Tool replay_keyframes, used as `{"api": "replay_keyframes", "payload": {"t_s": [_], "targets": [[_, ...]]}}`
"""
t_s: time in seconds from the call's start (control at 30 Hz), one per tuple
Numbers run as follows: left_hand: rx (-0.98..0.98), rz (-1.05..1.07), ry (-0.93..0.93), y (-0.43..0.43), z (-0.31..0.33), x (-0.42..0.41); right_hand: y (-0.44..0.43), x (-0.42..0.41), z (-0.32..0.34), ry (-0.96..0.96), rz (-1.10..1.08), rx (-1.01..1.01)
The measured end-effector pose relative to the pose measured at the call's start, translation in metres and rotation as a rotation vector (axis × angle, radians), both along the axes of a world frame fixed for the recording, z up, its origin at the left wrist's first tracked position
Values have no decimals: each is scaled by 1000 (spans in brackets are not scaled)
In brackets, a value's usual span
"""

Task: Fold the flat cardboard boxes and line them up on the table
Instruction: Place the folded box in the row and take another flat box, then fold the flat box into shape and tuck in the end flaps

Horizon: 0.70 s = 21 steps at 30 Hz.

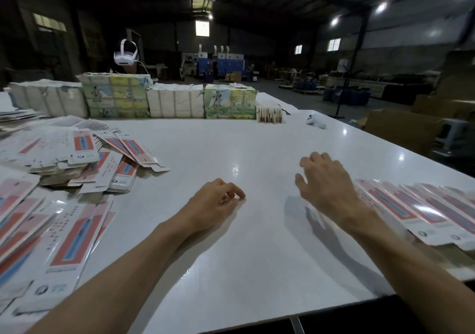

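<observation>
Flat white cardboard boxes with red and blue panels lie in loose piles (84, 153) at the left of the white table (231, 148), and more flat ones (64, 243) lie nearer me at the lower left. A row of folded boxes (421, 210) lies side by side at the right edge. My left hand (216, 202) rests on the table's middle, fingers loosely curled, holding nothing. My right hand (326, 182) hovers with fingers spread just left of that row, empty.
Wrapped bundles of white (174, 99) and green-yellow printed stock (115, 94) stand along the table's far side. A small pack of boxes (270, 114) and a white controller (314, 120) lie at the far right. A white headset (126, 53) hangs behind. The table's front edge is near me.
</observation>
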<state>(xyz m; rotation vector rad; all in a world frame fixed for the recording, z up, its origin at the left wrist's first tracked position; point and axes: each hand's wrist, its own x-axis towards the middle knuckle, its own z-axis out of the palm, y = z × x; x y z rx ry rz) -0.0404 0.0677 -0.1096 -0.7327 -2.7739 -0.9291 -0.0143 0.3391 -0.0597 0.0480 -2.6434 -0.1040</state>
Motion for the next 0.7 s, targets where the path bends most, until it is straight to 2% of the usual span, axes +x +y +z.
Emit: {"api": "replay_keyframes", "payload": {"t_s": [0.13,0.23,0.37,0.5,0.7], "targets": [[42,8,28,0,-1,0,-74,-24,3,17,259,-249],[113,44,30,-4,0,-2,-109,-34,-14,-18,336,-414],[107,102,52,-6,1,-4,-114,-46,-39,-63,395,-524],[-8,150,87,0,8,4,-101,-58,-47,-98,398,-633],[-247,105,-16,-14,52,21,-98,-67,-48,-129,431,-787]]}}
